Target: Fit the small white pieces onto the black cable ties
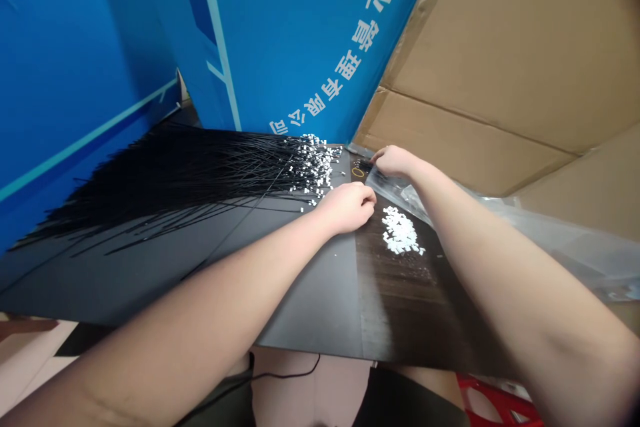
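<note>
My left hand (350,205) hovers over or rests on the dark table, its fingers curled together. Whatever it may hold is hidden. Farther back, the closed fingers of my right hand (393,161) are at a small dark cluster (365,165) by the clear plastic bag (387,185); their contents cannot be made out. A thin yellow ring (357,172) lies beside that cluster. Left of my hands spreads a large bundle of black wires (200,160), with small white connectors (313,163) at the wires' right ends. A pile of loose white connectors (400,231) sits between my forearms.
Behind the table (310,307) stands a blue panel (290,33) with white lettering. Brown cardboard (500,60) rises at the right. More clear plastic (560,233) runs along the right side. Something red (493,403) is below the table's front edge.
</note>
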The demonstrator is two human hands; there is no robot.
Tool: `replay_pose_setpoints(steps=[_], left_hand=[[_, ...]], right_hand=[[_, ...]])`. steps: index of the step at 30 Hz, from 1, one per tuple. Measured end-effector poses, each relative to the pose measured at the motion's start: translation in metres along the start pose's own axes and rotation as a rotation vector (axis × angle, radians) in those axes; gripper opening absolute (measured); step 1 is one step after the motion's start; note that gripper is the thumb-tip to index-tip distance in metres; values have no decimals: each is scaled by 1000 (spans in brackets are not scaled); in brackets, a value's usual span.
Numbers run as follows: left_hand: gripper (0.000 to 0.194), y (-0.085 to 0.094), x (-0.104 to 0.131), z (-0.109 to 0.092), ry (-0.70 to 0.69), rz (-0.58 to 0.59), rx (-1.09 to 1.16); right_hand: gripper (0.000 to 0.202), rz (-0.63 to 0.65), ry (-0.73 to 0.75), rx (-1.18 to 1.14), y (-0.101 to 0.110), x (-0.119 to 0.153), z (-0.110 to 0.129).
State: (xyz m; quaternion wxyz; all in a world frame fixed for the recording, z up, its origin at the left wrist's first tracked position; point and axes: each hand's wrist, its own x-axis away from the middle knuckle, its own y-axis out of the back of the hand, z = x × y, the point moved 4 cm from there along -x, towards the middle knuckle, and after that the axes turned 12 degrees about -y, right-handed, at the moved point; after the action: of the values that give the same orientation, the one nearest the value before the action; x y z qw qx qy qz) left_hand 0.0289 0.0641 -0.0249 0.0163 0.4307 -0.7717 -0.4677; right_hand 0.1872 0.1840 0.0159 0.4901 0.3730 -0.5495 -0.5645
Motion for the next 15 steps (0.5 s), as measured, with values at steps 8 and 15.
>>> replay_pose_setpoints(steps=[8,15], left_hand=[[28,1,0,-1,3,2,-11],[27,2,0,0,10,3,-18]], right_hand=[[34,-124,9,-115,24,7,-6],[30,2,59,-34,3,10,1]])
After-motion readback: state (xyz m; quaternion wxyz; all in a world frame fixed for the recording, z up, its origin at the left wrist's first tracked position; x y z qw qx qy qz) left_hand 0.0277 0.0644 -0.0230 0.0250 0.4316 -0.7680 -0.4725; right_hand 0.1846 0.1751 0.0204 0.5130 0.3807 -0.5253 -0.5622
